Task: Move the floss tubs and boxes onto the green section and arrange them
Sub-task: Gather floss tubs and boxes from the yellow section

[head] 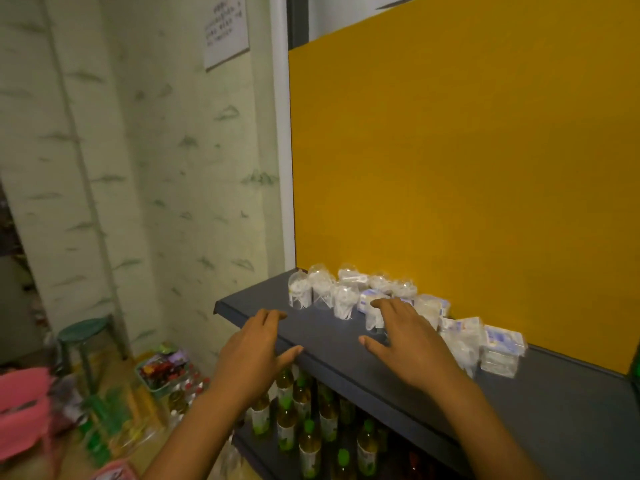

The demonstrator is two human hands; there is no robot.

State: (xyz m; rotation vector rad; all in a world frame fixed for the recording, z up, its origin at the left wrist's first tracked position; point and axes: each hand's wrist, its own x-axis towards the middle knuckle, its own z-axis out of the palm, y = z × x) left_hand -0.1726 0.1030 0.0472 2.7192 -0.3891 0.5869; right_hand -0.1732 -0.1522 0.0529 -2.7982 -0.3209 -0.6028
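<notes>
Several clear floss tubs [322, 289] stand in a loose cluster at the back left of a dark grey shelf [554, 403], against a yellow back panel [467, 150]. To their right lie several clear floss boxes [500, 349] with blue-and-white labels. My right hand [408, 341] hovers with spread fingers just in front of the tubs, fingertips near one tub [374, 317] and a box behind it; it grips nothing. My left hand [256, 348] is spread over the shelf's front left edge, empty. A sliver of green [636, 362] shows at the far right edge.
Below the shelf, rows of green-capped bottles [304, 420] fill a lower shelf. On the floor at left are a green stool [83, 334], a basket of packets [162, 370], loose goods and a pink object [20, 410]. A patterned wall stands left.
</notes>
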